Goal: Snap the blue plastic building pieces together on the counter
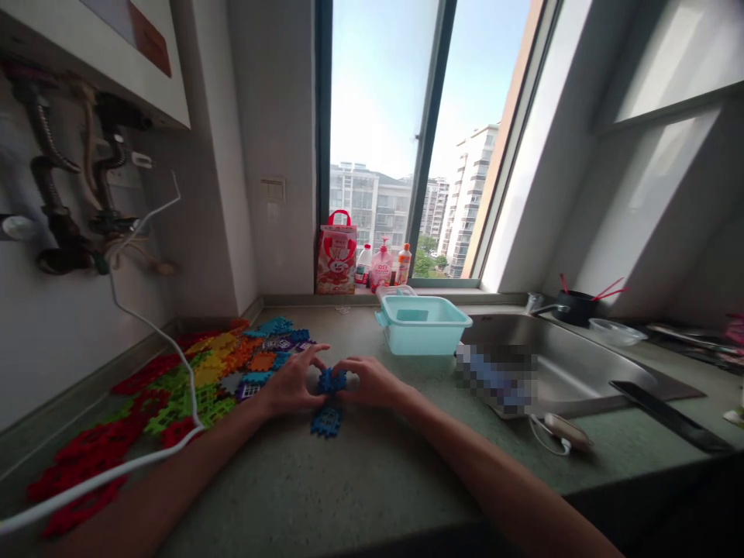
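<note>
Between my two hands is a dark blue interlocking plastic tile (pixel 332 380) with toothed edges, held just above the counter. My left hand (pixel 292 381) grips its left side, thumb below and fingers above. On the other side my right hand (pixel 370 380) pinches it with thumb and curled fingers. Just below on the counter lies another blue tile (pixel 325 422) with a window-like pattern. Whether the two tiles touch cannot be made out. To the left spreads a pile of similar tiles (pixel 203 376) in red, green, yellow, orange, blue and purple.
A light teal plastic bin (pixel 427 337) stands behind my right hand, beside the steel sink (pixel 581 368). A white cable (pixel 189 372) hangs across the tile pile. Bottles (pixel 381 267) and a red bag (pixel 337 260) line the windowsill. A beige corded device (pixel 566 432) lies at right.
</note>
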A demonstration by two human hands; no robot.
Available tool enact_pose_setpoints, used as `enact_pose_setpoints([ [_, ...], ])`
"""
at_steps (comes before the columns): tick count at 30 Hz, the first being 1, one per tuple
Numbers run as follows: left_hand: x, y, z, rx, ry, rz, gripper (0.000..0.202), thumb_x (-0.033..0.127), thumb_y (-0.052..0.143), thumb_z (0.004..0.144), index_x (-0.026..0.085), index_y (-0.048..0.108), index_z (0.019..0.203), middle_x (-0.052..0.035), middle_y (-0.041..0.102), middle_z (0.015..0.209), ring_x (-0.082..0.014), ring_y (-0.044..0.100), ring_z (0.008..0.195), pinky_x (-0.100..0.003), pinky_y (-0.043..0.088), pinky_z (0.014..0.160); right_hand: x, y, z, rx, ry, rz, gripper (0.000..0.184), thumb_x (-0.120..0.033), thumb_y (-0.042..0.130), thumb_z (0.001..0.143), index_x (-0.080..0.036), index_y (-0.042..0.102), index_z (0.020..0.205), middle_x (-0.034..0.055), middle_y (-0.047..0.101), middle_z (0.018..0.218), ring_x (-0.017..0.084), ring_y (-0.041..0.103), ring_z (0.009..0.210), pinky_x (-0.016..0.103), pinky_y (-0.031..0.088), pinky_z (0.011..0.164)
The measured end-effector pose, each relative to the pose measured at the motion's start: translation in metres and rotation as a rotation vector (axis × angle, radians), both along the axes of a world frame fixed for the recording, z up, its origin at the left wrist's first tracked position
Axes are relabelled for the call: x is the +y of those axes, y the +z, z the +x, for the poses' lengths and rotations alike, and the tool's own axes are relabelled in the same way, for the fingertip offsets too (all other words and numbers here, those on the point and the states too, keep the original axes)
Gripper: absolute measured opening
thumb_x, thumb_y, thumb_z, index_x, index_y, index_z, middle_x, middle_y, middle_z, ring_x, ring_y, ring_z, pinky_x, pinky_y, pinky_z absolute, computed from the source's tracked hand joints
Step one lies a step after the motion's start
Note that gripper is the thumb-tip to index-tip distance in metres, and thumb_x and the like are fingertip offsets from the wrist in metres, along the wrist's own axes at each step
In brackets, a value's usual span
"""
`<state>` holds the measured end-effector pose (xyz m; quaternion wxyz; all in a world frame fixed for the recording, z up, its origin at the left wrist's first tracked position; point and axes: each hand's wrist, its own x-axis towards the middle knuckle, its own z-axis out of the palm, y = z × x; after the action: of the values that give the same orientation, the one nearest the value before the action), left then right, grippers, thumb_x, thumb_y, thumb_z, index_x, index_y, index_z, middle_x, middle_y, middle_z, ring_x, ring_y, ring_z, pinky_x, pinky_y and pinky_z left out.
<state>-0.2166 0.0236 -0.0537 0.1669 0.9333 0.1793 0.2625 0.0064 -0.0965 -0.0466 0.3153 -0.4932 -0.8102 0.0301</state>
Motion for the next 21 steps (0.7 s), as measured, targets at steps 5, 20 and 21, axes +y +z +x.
enact_pose_setpoints([
  [5,0.002,0.002,0.003,0.072,-0.003,-0.026,0.09,0.044,0.083,0.073,0.022,0.044,0.151,-0.0082,0.075,0.119,-0.0338,0.067,0.12,-0.046,0.045,0.11,-0.005,0.008,0.006,-0.055,-0.001,0.069,0.037,-0.024,0.083,0.08,-0.024,0.074,0.116,0.0063,0.077,0.112,0.023,0.072,0.1,0.031,0.053,0.092],
  [20,0.001,0.013,-0.012,0.107,0.022,0.007,0.06,0.045,0.089,0.074,0.025,0.071,0.128,-0.005,0.079,0.11,-0.0327,0.066,0.119,-0.046,0.041,0.109,0.014,0.15,0.161,-0.082,-0.787,-0.205,0.033,-0.037,0.078,0.079,-0.022,0.077,0.109,0.0079,0.078,0.103,0.022,0.072,0.09,0.03,0.053,0.079],
  [21,0.001,0.014,-0.013,0.108,0.024,-0.002,0.059,0.044,0.089,0.074,0.025,0.071,0.127,-0.0049,0.08,0.11,-0.0326,0.065,0.119,-0.046,0.04,0.109,0.02,0.148,0.167,-0.102,-0.81,-0.285,0.029,-0.036,0.081,0.074,-0.02,0.079,0.099,0.0084,0.078,0.097,0.023,0.071,0.084,0.029,0.053,0.074],
])
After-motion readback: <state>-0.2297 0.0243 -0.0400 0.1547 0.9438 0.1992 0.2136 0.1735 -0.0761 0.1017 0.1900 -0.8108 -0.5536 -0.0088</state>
